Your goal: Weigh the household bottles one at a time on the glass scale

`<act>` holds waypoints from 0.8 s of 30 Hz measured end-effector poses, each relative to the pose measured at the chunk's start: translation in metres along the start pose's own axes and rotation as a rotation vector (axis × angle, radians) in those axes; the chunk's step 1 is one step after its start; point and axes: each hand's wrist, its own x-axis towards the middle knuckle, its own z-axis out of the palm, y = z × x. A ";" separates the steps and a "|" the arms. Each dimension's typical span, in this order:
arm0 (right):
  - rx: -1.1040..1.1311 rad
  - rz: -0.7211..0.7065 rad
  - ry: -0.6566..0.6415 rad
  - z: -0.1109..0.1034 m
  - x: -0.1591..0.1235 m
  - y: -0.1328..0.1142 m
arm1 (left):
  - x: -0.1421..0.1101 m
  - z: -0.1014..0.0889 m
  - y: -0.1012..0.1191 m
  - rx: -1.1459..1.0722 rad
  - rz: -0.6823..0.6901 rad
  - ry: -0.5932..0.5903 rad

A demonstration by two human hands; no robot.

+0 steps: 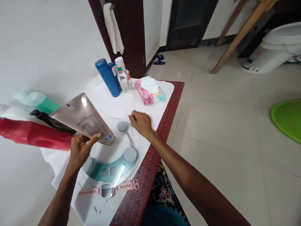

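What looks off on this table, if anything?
Dark flecks on the white cover, near the pink-strapped watch: odd against the pale surface. Debris, stains or tears, can't tell. The tube in the left hand is tilted, but no leak shows.

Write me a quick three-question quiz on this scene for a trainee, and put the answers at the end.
1. Which hand holds the tube?
2. True or false: the watch strap is black.
3. What stands right next to the blue bottle? A) the red bottle; B) the clear bottle; C) the towel.

Key:
1. The left hand.
2. False; it is pink.
3. B.
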 end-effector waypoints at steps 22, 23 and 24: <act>-0.004 -0.034 -0.022 -0.001 -0.003 0.001 | 0.195 0.219 0.009 -0.038 0.025 0.042; -0.003 -0.034 -0.021 0.000 -0.003 0.002 | 0.194 0.222 0.007 -0.016 0.010 0.049; -0.001 -0.035 -0.020 0.002 -0.003 0.003 | 0.194 0.225 0.006 0.006 -0.006 0.050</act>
